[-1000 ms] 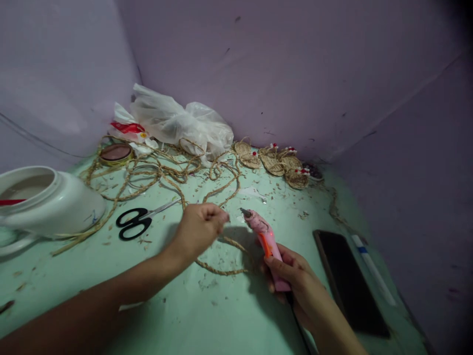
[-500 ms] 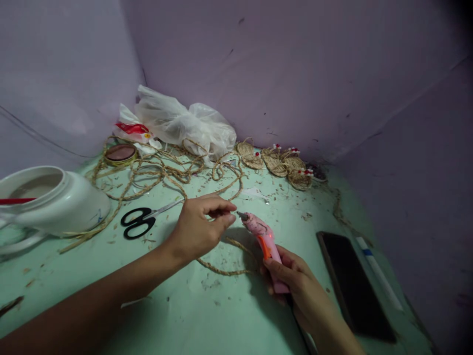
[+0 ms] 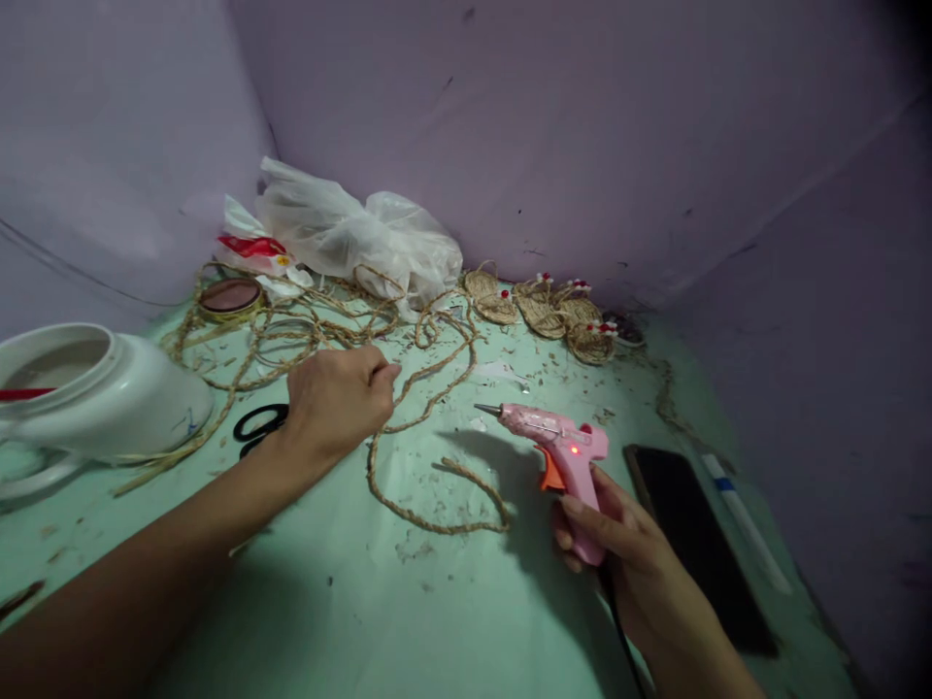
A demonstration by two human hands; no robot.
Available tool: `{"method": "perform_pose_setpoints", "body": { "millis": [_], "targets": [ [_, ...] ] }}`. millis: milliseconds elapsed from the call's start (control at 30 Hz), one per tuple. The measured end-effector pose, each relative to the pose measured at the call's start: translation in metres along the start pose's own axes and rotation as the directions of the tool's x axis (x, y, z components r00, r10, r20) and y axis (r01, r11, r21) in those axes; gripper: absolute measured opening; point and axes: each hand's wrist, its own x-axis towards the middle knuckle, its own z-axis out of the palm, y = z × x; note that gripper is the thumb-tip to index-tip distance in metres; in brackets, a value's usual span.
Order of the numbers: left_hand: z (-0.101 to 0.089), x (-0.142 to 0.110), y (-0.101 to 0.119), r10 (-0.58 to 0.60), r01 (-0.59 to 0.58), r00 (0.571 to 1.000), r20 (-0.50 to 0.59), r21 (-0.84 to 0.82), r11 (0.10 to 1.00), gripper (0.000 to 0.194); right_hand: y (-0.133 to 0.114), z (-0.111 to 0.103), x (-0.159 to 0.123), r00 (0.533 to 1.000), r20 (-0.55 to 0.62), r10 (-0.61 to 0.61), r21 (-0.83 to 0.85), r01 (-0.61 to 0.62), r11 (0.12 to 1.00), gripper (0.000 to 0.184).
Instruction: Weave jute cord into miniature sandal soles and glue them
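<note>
A pale green tabletop (image 3: 408, 631) lies beneath braided cord (image 3: 451, 531), one end curving between two hands — the left hand (image 3: 339, 403) curled, whether gripping anything unclear; the right hand (image 3: 630, 544) wrapped round a pink glue gun (image 3: 564, 439) — raised, nozzle (image 3: 490, 409) pointing left, red light (image 3: 575, 449) aglow

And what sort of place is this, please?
Probably a craft workspace, perhaps at home: the pink glue gun, braided cord and beaded woven pieces suggest it.
</note>
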Motion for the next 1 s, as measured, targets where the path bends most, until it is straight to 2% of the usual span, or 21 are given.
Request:
{"method": "perform_pose_setpoints", "body": {
  "millis": [67, 100, 133, 200, 233, 267, 400, 467, 600, 767, 900, 1000],
  "targets": [
    [0.004, -0.005, 0.005, 0.076, -0.063, 0.988, 0.131, -0.101, 0.993, 0.018, 0.000, -0.003, -0.002, 0.999, 0.006, -0.033, -0.003, 0.033, 0.999, 0.029],
    [0.006, -0.008, 0.007, 0.111, -0.064, 0.966, 0.235, -0.198, 0.978, 0.020, 0.000, -0.003, -0.004, 0.998, -0.004, -0.060, -0.011, 0.060, 0.998, 0.029],
    [0.009, -0.011, 0.010, 0.143, -0.034, 0.926, 0.350, -0.300, 0.953, 0.020, 0.000, -0.004, -0.006, 0.996, -0.016, -0.088, -0.020, 0.088, 0.996, 0.029],
    [0.016, -0.016, 0.013, 0.185, 0.083, 0.817, 0.546, -0.429, 0.899, 0.016, 0.004, -0.007, -0.011, 0.989, -0.042, -0.143, -0.035, 0.141, 0.989, 0.030],
    [0.019, -0.019, 0.014, 0.189, 0.130, 0.777, 0.601, -0.447, 0.885, 0.015, 0.008, -0.009, -0.013, 0.985, -0.048, -0.163, -0.054, 0.161, 0.986, 0.030],
    [0.023, -0.021, 0.014, 0.192, 0.151, 0.758, 0.624, -0.453, 0.879, 0.016, 0.012, -0.011, -0.016, 0.983, -0.045, -0.176, -0.082, 0.172, 0.982, 0.031],
    [0.032, -0.027, 0.013, 0.209, 0.150, 0.747, 0.631, -0.466, 0.872, 0.018, 0.030, -0.017, -0.026, 0.986, -0.027, -0.162, -0.226, 0.152, 0.962, 0.030],
    [0.033, -0.028, 0.013, 0.207, 0.154, 0.745, 0.634, -0.466, 0.871, 0.019, 0.036, -0.016, -0.029, 0.985, -0.054, -0.163, -0.274, 0.142, 0.951, 0.028],
    [0.031, -0.028, 0.016, 0.156, 0.181, 0.759, 0.632, -0.435, 0.882, 0.017, 0.039, -0.009, -0.032, 0.967, -0.118, -0.227, -0.337, 0.176, 0.925, 0.028],
    [0.033, -0.028, 0.015, 0.086, 0.229, 0.757, 0.648, -0.385, 0.894, 0.016, 0.043, -0.004, -0.037, 0.947, -0.118, -0.299, -0.467, 0.213, 0.858, 0.031],
    [0.034, -0.029, 0.014, 0.073, 0.236, 0.746, 0.662, -0.366, 0.900, 0.016, 0.044, -0.003, -0.038, 0.929, -0.059, -0.365, -0.566, 0.270, 0.779, 0.031],
    [0.035, -0.030, 0.013, 0.070, 0.238, 0.731, 0.678, -0.350, 0.906, 0.016, 0.044, -0.006, -0.034, 0.910, 0.057, -0.411, -0.626, 0.354, 0.695, 0.027]
  ]
}}
